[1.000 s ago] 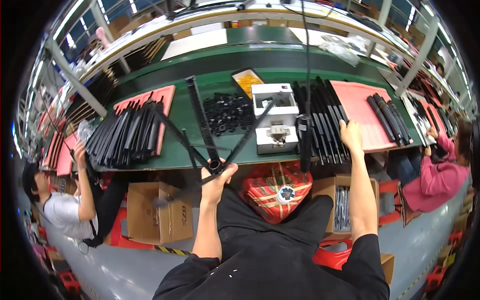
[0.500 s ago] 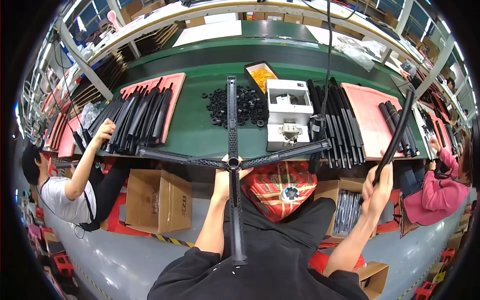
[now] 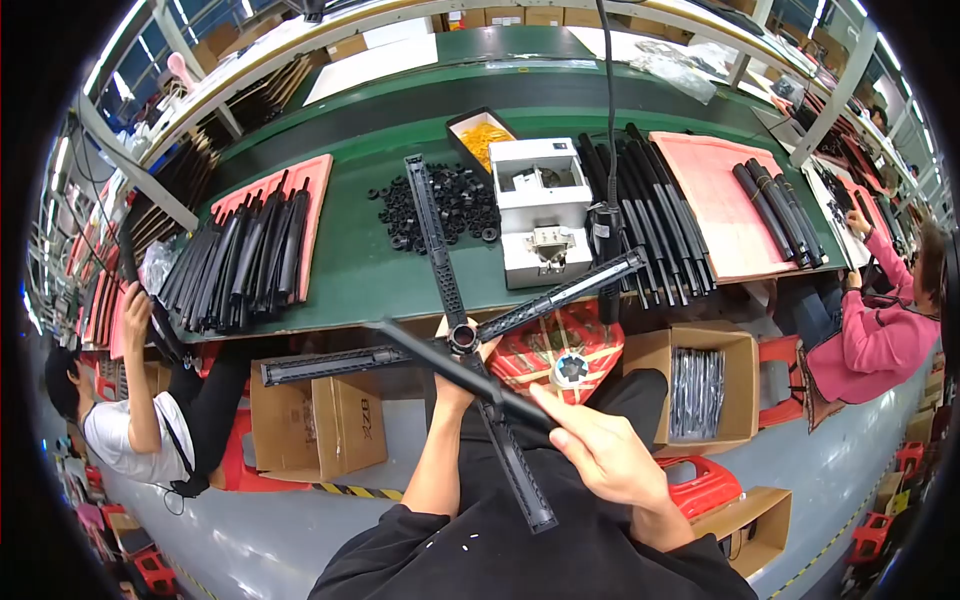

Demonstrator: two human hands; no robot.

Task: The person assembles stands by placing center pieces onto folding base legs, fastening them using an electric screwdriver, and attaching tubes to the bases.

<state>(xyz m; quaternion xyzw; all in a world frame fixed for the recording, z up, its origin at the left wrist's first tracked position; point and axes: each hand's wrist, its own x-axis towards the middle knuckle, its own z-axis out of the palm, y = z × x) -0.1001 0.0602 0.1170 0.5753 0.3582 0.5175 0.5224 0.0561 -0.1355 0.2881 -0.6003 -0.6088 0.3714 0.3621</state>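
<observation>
A black four-armed cross frame [image 3: 433, 230] with a round hub is held up in front of me. My left hand [image 3: 453, 393] grips it from below at the hub, partly hidden behind the frame and a black tube. My right hand [image 3: 607, 455] is closed around one end of that slim black tube [image 3: 425, 352]. The tube slants up to the left, crossing in front of the frame's lower arm near the hub. Under the frame's right arm, a red patterned bundle [image 3: 530, 362] with a round white-and-dark piece on it rests by my lap.
On the green bench [image 3: 350, 250] stand a white fixture [image 3: 545, 215], loose black caps [image 3: 440, 215] and a box of yellow bits [image 3: 482, 138]. Black tubes lie left [image 3: 240, 255] and right [image 3: 660, 220]. Cartons [image 3: 350, 425] stand below; co-workers sit both sides.
My right hand has swung the tube from the right side in to the frame's hub. The cross frame has turned in my left hand. The left co-worker now lifts a black tube.
</observation>
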